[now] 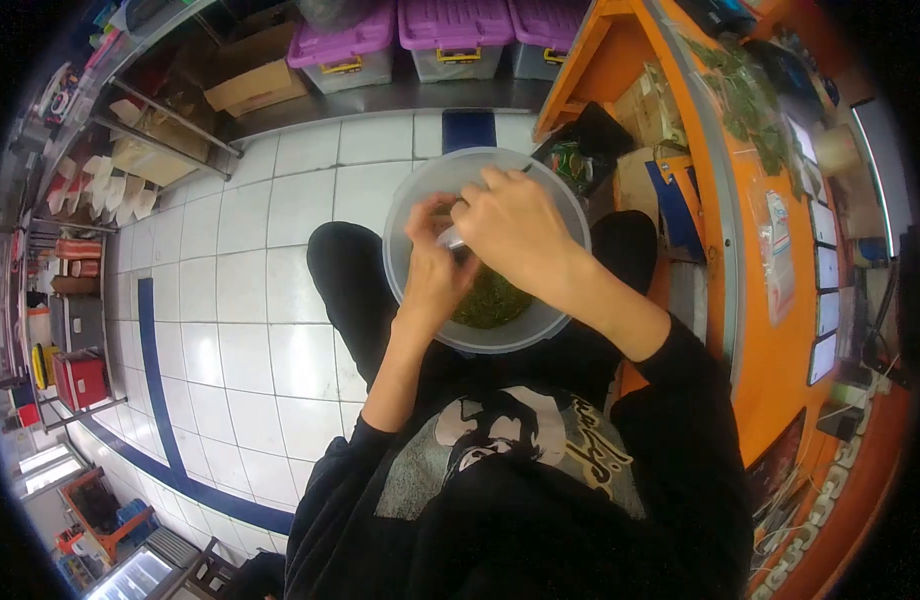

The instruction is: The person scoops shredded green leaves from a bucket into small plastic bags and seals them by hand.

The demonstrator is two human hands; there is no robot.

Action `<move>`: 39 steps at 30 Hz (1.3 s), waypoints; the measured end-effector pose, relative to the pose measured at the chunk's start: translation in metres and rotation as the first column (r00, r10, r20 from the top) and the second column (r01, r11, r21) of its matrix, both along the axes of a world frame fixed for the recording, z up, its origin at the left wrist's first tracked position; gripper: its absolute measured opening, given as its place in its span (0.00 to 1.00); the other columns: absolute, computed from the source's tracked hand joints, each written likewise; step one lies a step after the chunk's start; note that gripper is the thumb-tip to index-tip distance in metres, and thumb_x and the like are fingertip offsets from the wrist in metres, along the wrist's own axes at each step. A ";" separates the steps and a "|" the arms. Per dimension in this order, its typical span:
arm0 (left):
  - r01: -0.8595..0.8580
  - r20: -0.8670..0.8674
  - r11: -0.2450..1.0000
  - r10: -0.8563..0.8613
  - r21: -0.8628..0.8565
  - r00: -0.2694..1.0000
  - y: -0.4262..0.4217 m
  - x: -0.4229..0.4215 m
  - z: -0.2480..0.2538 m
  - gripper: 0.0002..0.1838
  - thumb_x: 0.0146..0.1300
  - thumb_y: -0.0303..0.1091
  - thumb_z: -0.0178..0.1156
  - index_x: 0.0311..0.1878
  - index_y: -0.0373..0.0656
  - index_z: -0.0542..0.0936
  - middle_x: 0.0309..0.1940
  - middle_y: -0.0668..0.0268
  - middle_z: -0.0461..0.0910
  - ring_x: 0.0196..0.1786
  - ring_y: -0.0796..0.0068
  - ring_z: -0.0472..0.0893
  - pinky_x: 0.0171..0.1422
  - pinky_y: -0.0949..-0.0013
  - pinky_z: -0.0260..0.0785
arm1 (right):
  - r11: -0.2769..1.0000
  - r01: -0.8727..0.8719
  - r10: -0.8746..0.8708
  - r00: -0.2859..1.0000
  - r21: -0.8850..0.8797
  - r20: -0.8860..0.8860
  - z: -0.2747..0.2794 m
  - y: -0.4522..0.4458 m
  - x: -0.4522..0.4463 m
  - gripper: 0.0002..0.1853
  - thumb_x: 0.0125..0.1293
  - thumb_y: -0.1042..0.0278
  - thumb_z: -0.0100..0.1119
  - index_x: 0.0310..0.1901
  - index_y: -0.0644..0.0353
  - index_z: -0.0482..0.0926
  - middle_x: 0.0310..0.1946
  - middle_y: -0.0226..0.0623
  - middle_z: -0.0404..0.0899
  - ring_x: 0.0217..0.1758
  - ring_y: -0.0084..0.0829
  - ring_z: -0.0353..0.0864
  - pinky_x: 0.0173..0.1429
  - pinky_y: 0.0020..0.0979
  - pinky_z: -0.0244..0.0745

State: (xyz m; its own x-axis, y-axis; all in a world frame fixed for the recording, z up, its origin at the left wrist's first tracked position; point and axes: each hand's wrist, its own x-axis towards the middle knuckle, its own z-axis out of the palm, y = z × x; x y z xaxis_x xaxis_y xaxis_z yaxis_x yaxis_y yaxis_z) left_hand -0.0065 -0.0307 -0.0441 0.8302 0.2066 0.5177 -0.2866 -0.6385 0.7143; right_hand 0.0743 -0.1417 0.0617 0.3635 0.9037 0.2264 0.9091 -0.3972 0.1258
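A round translucent tub (417, 184) sits between my knees, with chopped green leaves (492, 300) at its bottom. Over the tub, my left hand (438, 265) has its fingers curled round a small pale, shiny object (451, 238), too small to name. My right hand (512, 225) is just to the right and overlaps it, its fingers bent at the tub's far side. What the right fingers hold, if anything, is hidden.
Purple-lidded boxes (457, 40) and a cardboard box (255, 80) stand beyond the tiled floor (235, 290). At the right is an orange table (760, 260) with bagged green leaves (745, 110). Shelves with a red box (82, 380) line the left.
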 end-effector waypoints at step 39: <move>0.041 0.049 0.639 -0.006 -0.768 0.999 -0.003 -0.018 0.021 0.34 0.56 0.11 0.62 0.59 0.43 0.54 0.43 0.64 0.63 0.45 0.69 0.83 0.52 0.70 0.77 | 0.721 0.519 0.229 0.445 0.458 -0.866 -0.062 -0.053 -0.010 0.17 0.54 0.73 0.66 0.43 0.61 0.71 0.32 0.42 0.81 0.37 0.40 0.84 0.43 0.34 0.74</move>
State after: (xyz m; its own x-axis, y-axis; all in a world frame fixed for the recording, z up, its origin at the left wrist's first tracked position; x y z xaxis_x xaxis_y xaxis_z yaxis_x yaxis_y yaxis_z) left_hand -0.0244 -0.0335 -0.0231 0.8241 0.5251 0.2123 -0.3314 0.1430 0.9326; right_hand 0.0642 -0.1942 0.0000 0.7964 0.5871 0.1450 0.2902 -0.1607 -0.9434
